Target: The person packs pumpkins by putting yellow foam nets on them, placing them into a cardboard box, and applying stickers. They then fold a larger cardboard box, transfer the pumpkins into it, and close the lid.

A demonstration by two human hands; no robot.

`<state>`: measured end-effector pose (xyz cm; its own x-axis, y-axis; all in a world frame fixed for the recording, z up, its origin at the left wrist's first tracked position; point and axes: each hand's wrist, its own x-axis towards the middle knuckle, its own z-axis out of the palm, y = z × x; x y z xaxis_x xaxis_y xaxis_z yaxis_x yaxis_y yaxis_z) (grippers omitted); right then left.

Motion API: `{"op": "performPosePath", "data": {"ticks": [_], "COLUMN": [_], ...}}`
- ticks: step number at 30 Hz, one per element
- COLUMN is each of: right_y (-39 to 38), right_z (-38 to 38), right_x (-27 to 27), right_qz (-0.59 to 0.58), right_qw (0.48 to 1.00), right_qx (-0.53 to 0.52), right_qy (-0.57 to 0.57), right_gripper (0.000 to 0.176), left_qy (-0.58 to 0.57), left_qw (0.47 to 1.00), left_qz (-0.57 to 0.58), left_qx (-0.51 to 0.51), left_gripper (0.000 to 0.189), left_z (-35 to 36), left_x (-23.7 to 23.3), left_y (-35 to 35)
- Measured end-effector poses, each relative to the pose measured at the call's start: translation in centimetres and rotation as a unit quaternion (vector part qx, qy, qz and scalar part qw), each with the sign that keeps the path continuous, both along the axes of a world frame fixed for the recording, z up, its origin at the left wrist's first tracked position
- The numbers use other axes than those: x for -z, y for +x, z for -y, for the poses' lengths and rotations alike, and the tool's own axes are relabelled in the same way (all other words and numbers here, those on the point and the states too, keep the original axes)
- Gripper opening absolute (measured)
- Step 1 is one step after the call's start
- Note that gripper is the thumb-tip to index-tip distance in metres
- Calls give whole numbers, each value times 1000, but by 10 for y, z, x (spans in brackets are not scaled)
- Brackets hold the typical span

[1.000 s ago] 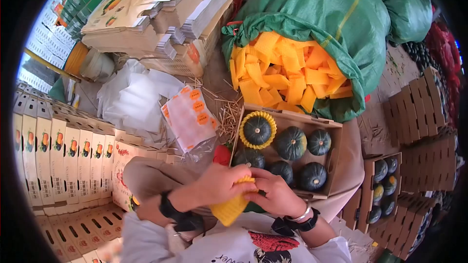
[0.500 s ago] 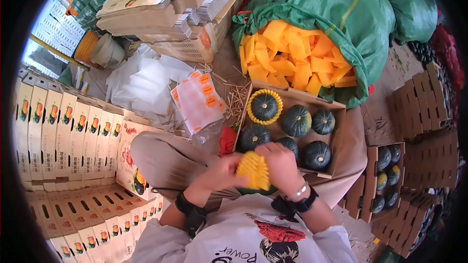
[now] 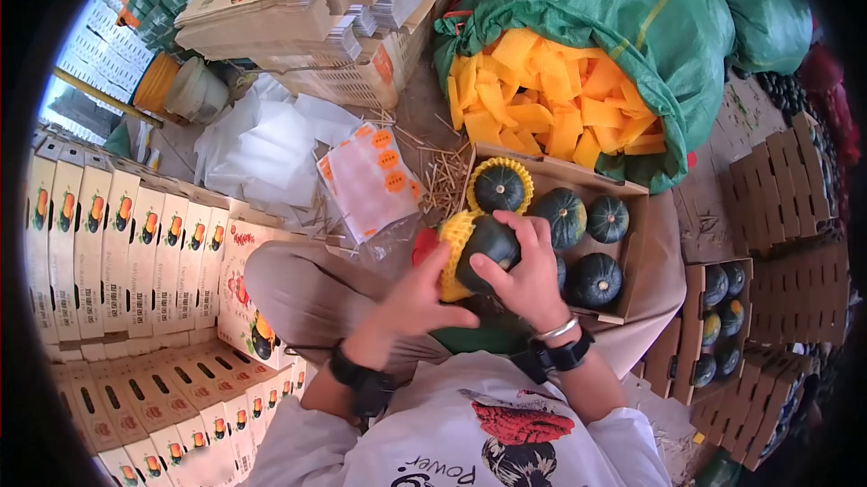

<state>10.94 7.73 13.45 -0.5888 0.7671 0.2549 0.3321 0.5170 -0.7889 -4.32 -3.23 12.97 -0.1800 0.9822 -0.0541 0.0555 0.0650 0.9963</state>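
Observation:
In front of my lap, my right hand [image 3: 528, 270] grips a dark green pumpkin [image 3: 493, 250] with its fingers over the top and thumb on the near side. A yellow foam net [image 3: 456, 250] covers the pumpkin's left side. My left hand [image 3: 406, 297] holds the net from the left, its thumb apart and its fingertips partly hidden. Just beyond is an open cardboard box [image 3: 627, 257] with several pumpkins. One pumpkin [image 3: 498, 188] at its far left corner sits in a yellow net; the others, such as the one [image 3: 591, 278] at the near right, are bare.
A green sack [image 3: 623, 8] spills flat yellow foam nets [image 3: 560, 107] behind the box. Orange-printed sheets [image 3: 370, 182] and white sheets [image 3: 262, 148] lie at left. Printed cartons [image 3: 153, 252] line the left side; flattened cartons [image 3: 298, 17] are stacked behind. Boxed pumpkins [image 3: 713, 324] stand at right.
Both hands held only the yellow net before. Now my right hand has a pumpkin from the box's near left, set against the net. The net is opened out around its side.

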Motion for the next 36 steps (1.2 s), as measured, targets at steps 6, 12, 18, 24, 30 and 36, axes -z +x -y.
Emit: {"op": "performPosePath", "data": {"ticks": [6, 12, 18, 24, 30, 36], "right_y": [34, 35, 48, 44, 33, 3], "right_z": [-9, 13, 19, 26, 14, -69], "right_x": [27, 24, 22, 34, 23, 40], "right_qz": [-353, -250, -173, -414, -234, 222], "right_qw": [801, 850, 959, 621, 751, 918], "right_qx": [12, 33, 6, -157, -198, -60], "right_qy": [-484, -462, -227, -647, -585, 324], "right_gripper": [33, 26, 29, 63, 50, 52], "left_qy": [32, -51, 1, -8, 64, 103], "left_qw": [903, 838, 994, 979, 914, 894], "left_qz": [425, 542, 84, -200, -398, -434], "left_qx": [-48, 12, -69, -41, 45, -41], "left_gripper": [90, 85, 81, 93, 74, 64], "left_z": [4, 10, 4, 8, -14, -56], "left_x": [7, -6, -18, -16, -29, -3], "left_y": [39, 44, 39, 47, 38, 25]}}
